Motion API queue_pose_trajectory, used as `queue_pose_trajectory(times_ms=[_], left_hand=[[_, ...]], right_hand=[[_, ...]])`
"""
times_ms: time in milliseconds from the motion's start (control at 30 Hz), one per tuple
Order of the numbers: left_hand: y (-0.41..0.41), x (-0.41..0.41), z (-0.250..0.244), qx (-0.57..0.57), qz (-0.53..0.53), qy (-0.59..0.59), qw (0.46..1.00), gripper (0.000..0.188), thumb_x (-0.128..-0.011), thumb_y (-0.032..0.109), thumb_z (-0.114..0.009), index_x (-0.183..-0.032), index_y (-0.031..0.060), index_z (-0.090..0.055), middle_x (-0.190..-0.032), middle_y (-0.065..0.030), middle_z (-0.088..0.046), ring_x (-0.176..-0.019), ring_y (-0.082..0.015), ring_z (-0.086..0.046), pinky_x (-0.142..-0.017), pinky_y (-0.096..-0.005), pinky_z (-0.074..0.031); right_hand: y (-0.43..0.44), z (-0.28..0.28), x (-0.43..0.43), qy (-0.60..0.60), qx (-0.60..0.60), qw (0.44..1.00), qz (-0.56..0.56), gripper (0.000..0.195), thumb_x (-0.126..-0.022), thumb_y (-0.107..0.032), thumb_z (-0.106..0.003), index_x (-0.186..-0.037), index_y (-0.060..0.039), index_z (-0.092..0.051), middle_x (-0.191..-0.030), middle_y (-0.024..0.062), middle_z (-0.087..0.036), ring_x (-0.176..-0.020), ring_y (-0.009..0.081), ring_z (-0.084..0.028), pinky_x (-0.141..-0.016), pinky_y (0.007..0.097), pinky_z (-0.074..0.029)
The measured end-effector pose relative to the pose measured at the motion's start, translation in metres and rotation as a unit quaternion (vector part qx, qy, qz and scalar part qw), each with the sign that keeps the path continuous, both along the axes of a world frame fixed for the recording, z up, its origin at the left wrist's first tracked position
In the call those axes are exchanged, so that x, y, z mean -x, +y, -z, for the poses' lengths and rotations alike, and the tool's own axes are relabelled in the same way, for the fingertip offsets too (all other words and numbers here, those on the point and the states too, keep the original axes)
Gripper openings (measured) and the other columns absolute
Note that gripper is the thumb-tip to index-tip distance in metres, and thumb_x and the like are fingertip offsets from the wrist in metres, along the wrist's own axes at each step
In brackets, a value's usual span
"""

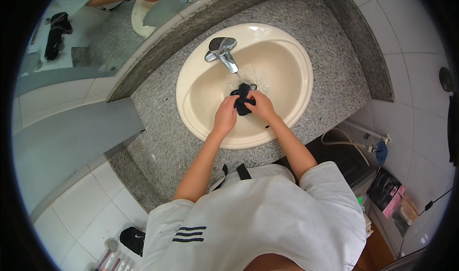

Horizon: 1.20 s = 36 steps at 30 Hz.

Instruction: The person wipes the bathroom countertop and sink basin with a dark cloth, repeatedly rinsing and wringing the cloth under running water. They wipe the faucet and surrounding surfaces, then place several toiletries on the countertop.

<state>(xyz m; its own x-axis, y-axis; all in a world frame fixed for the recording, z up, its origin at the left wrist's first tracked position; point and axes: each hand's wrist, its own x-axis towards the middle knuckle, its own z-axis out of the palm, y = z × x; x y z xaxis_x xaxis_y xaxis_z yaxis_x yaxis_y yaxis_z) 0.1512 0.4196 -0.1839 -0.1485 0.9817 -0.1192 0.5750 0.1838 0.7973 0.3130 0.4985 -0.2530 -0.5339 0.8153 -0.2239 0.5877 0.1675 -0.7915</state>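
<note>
A wet black cloth item (pixel 244 106) is between my two hands, low in the cream oval washbasin (pixel 297 77). My left hand (pixel 226 116) grips its left edge. The fingers of my right hand (pixel 261 105) pinch its right side. Water runs from the chrome mixer tap (pixel 227 59) onto the top of the cloth and splashes around it. The drain is hidden beneath the cloth, and the exact kind of cloth item cannot be told.
A speckled grey granite counter (pixel 161 127) surrounds the basin, with a raised granite edge behind. A mirror (pixel 104 23) stands at upper left. At right are a hose (pixel 344 142) and hanging packets (pixel 387 192). A black Nike item (pixel 132 239) and long-handled utensils (pixel 107 253) are at lower left.
</note>
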Motion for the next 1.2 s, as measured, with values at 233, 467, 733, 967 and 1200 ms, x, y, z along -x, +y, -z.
queue_pose_trajectory(times_ms=[233,467,733,967,1200], left_hand=[[0.017,0.002,-0.002,0.081,0.216,0.081,0.970,0.034,-0.071,0.001,-0.068,-0.104,0.0071,-0.060,-0.110,-0.0133,-0.059,-0.103,-0.0327,-0.057,-0.089,-0.0438,-0.044],[0.001,-0.002,-0.013,-0.184,0.332,0.086,0.921,0.025,-0.064,0.007,-0.072,-0.085,0.0072,-0.057,-0.081,-0.0096,-0.054,-0.083,-0.0293,-0.057,-0.076,-0.0465,-0.044],[-0.019,0.001,-0.065,0.014,0.174,0.104,0.979,0.030,-0.064,0.003,-0.071,-0.091,0.0040,-0.060,-0.090,-0.0103,-0.061,-0.081,-0.0314,-0.059,-0.073,-0.0425,-0.047],[-0.008,0.024,-0.100,-0.165,0.147,0.176,0.959,0.036,-0.063,0.009,-0.076,-0.097,0.0052,-0.066,-0.091,-0.0096,-0.063,-0.089,-0.0296,-0.059,-0.076,-0.0398,-0.047],[-0.008,0.026,-0.129,-0.022,0.187,0.108,0.976,0.019,-0.066,0.005,-0.074,-0.081,0.0038,-0.062,-0.083,-0.0102,-0.057,-0.078,-0.0294,-0.056,-0.066,-0.0376,-0.046]], right_hand=[[-0.003,-0.077,-0.029,0.011,-0.190,0.972,-0.136,0.017,-0.069,-0.008,-0.068,-0.082,-0.0089,-0.057,-0.091,0.0074,-0.060,-0.087,0.0293,-0.060,-0.069,0.0411,-0.048],[-0.014,-0.088,-0.048,-0.064,-0.033,0.964,-0.255,0.013,-0.067,-0.008,-0.066,-0.071,-0.0086,-0.053,-0.073,0.0064,-0.054,-0.074,0.0275,-0.059,-0.067,0.0406,-0.046],[0.018,-0.164,-0.061,-0.025,-0.185,0.962,-0.198,0.011,-0.068,-0.006,-0.061,-0.072,-0.0086,-0.051,-0.075,0.0064,-0.051,-0.069,0.0266,-0.058,-0.056,0.0390,-0.046],[0.027,-0.220,-0.059,0.014,-0.308,0.942,-0.130,0.014,-0.066,-0.004,-0.061,-0.075,-0.0083,-0.051,-0.077,0.0061,-0.052,-0.066,0.0253,-0.058,-0.055,0.0360,-0.047],[0.038,-0.259,-0.079,0.036,-0.375,0.925,-0.041,0.019,-0.060,-0.001,-0.065,-0.069,-0.0077,-0.051,-0.075,0.0054,-0.055,-0.063,0.0240,-0.057,-0.051,0.0340,-0.045]])
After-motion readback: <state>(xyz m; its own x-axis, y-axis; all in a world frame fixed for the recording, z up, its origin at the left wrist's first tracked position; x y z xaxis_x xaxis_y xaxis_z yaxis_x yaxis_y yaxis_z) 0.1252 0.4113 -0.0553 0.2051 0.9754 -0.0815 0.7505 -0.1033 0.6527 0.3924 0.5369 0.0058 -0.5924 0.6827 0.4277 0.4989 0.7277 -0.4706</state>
